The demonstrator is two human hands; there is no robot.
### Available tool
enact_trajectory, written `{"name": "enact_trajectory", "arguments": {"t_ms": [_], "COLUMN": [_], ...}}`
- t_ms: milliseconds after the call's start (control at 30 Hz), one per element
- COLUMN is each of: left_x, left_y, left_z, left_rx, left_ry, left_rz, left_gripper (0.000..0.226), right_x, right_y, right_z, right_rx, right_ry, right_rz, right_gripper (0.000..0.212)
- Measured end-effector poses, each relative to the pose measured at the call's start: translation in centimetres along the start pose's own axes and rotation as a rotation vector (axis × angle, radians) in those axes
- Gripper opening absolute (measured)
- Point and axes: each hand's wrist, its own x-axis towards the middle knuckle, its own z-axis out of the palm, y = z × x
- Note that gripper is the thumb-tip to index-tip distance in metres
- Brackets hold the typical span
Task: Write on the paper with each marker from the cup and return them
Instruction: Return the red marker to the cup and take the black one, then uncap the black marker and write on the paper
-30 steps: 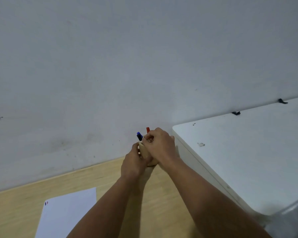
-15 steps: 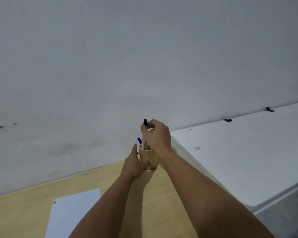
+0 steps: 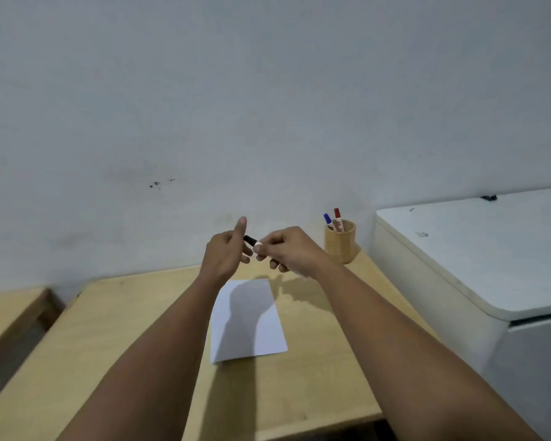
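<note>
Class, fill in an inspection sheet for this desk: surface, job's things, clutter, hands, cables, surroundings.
Surface: light wooden desk, paper lying flat mid-desk.
Job's things: wooden cup at the back right holds a blue marker and a red marker; black marker held above the paper.
Clutter: nothing seen.
Hands: right hand grips the black marker's body; left hand open at its cap end.
Cables: nothing seen.
Surroundings: scuffed white wall; white cabinet to the right.
</note>
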Motion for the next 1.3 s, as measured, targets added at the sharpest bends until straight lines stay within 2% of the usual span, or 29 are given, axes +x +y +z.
{"name": "enact_trajectory", "arguments": {"t_ms": [100, 233, 333, 467, 533, 667, 733, 800, 900, 1133, 1233, 1300], "left_x": [-1.4, -1.5, -1.8, -0.3, 0.4, 1.1, 1.1, 0.9, 0.8, -0.2, -1.2, -2.0], "left_y": [-0.5, -2.4, -3.4, -6.7, -8.9, -12.7, -14.1, -15.4, -16.3, -14.9, -13.9, -13.5], "left_z": [-3.9, -7.9, -9.1, -12.4, -14.4, -14.0, -12.2, -10.5, -9.5, -10.1, -10.1, -9.9], "left_rx": [0.100, 0.124, 0.185, 0.112, 0.268, 0.881, 1.065, 1.143, 1.137, 0.935, 0.782, 0.688], "left_ry": [-0.012, -0.019, 0.007, 0.208, 0.244, 0.105, -0.004, -0.063, -0.056, 0.036, 0.179, 0.133], "left_rz": [0.022, 0.014, -0.011, -0.128, -0.134, -0.047, -0.015, -0.005, -0.006, -0.054, 0.118, 0.306], "left_gripper": [0.072, 0.066, 0.061, 0.055, 0.056, 0.049, 0.043, 0.041, 0.041, 0.049, 0.039, 0.037], "right_x": [-0.2, 0.1, 0.6, 1.6, 2.1, 3.0, 3.9, 4.6, 5.2, 5.2, 4.5, 4.1], "right_y": [-0.9, -2.0, -2.1, 0.8, 3.3, 6.0, 6.3, 6.2, 5.7, 5.3, 4.9, 4.7], "right_z": [3.6, 7.6, 10.0, 10.5, 9.1, 7.7, 7.8, 7.8, 7.8, 7.9, 7.5, 7.4], "right_rx": [0.033, 0.000, -0.193, -0.471, -0.462, -0.188, 0.004, 0.195, 0.442, 0.851, 0.941, 0.937], "right_ry": [-0.082, -0.131, -0.071, -0.006, 0.085, 0.263, 0.321, 0.322, 0.269, 0.192, 0.132, 0.128], "right_rz": [-0.004, -0.054, -0.192, -0.329, -0.304, -0.148, -0.079, 0.011, 0.140, 0.261, 0.244, 0.219], "right_gripper": [0.019, 0.020, 0.015, 0.010, 0.005, 0.016, 0.025, 0.023, 0.022, 0.032, 0.032, 0.035]}}
